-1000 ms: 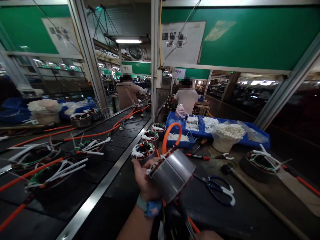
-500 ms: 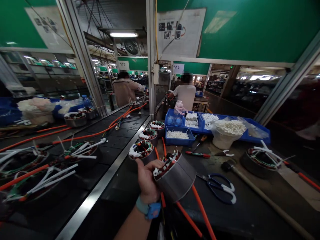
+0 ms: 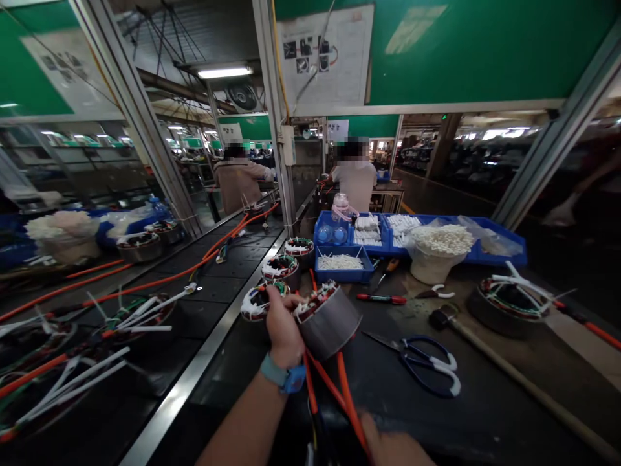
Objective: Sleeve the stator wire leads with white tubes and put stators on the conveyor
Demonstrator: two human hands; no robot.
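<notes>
My left hand (image 3: 283, 327), wearing a blue watch (image 3: 291, 378), is closed on the rim of a motor stator (image 3: 332, 323). The stator is tilted, its grey metal ring facing right and its copper windings up and left. Orange-sleeved cables (image 3: 347, 395) hang below it toward the bottom edge. Beside the lower cables, my right hand (image 3: 395, 446) enters at the bottom, blurred and partly cut off; whether its fingers grip a cable cannot be made out. Scissors (image 3: 427, 366) with blue and white handles lie right of the held stator.
More stators (image 3: 280, 270) stand behind my left hand; another (image 3: 509, 304) sits at right. A mallet (image 3: 509, 375), red marker (image 3: 381, 298) and pliers (image 3: 436, 292) lie on the bench. Blue bins (image 3: 344, 275) stand behind. Leftward runs a conveyor (image 3: 208, 285) bearing wired stators. Two people work farther back.
My left hand has shifted slightly left and up in view with the stator, as the whole view also moved. My right hand has come in at the bottom beside the orange cables.
</notes>
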